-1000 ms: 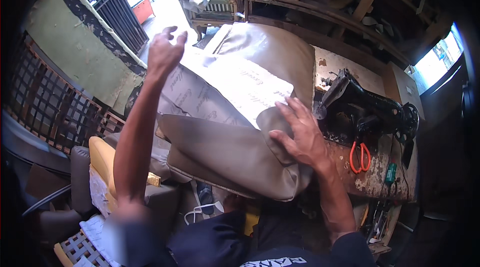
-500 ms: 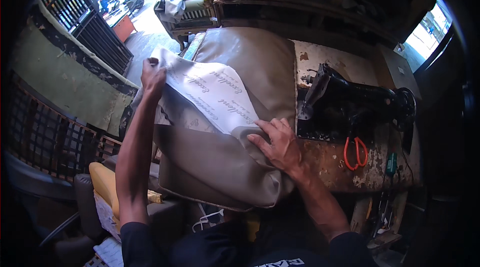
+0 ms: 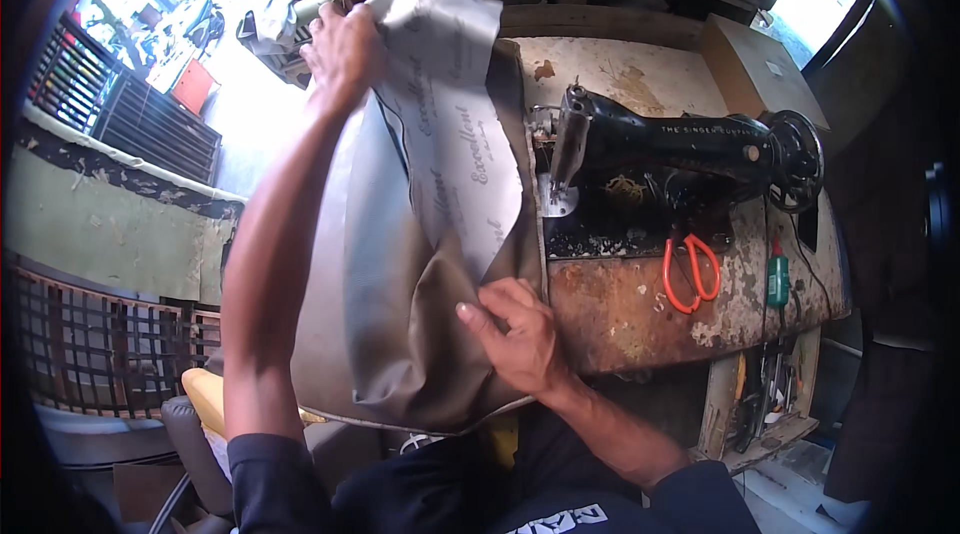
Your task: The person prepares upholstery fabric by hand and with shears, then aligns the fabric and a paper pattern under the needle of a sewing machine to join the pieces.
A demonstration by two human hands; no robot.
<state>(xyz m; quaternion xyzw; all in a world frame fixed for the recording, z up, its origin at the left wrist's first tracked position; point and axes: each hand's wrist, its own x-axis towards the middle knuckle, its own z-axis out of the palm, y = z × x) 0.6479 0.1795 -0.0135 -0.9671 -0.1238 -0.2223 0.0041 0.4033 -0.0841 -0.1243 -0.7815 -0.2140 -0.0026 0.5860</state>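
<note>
A large piece of brown-grey leatherette (image 3: pixel 400 354) lies draped over the table's near left part and hangs off its front edge. Part of it is turned over, so its white printed backing (image 3: pixel 440 104) faces up. At the far upper end, my left hand (image 3: pixel 345 54) is closed on the raised edge of the leatherette, arm stretched forward. Lower down, my right hand (image 3: pixel 520 334) has its fingers curled against a bunched fold, its thumb sticking out to the left. A seam or piped edge runs along the right side of the material, beside the sewing machine's needle end.
A black sewing machine (image 3: pixel 660 149) stands right of the leatherette. Orange-handled scissors (image 3: pixel 692 279) and a green bottle (image 3: pixel 778 279) lie before it on the worn tabletop (image 3: pixel 620 319). A cardboard box (image 3: pixel 755 64) sits at the far right. Tools fill a wooden rack (image 3: pixel 725 404) below.
My left hand has swung up and to the right, lifting the leatherette edge so the white backing stands more upright. My right hand has moved slightly down and left. The view has shifted too.
</note>
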